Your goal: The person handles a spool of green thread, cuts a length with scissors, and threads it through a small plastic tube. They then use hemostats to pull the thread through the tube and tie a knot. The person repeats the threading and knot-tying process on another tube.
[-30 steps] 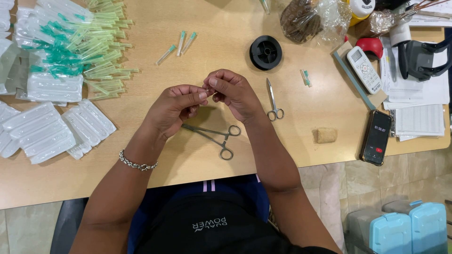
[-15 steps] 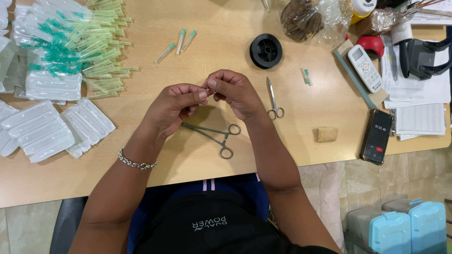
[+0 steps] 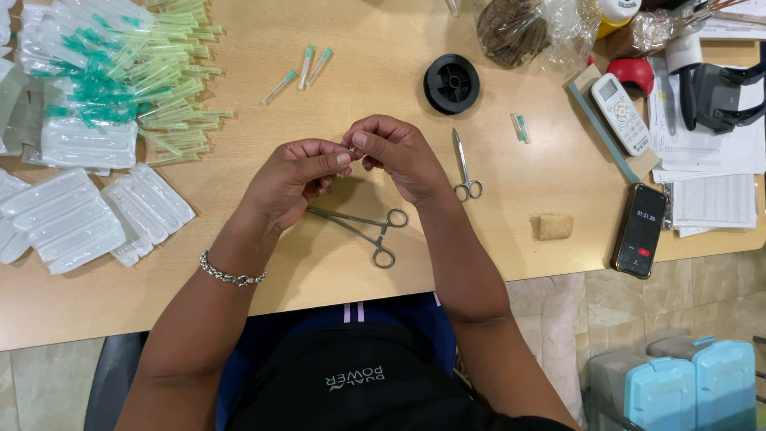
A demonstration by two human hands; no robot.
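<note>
Metal glint, tiny item [image 3: 350, 149] pinched between fingers of both hands, too small to identify. Left hand [image 3: 294, 177] and right hand [image 3: 396, 152] meet fingertip to fingertip above the wooden tabletop [image 3: 239, 263]. Forceps [image 3: 365, 232] lie just beneath the hands, small scissors [image 3: 464, 169] just right of the right hand. Black spool [image 3: 452, 83] beyond. Bare wood toward near edge. Capped needles [image 3: 152, 88] piled far left; phone [image 3: 641, 230] near right edge.
</note>
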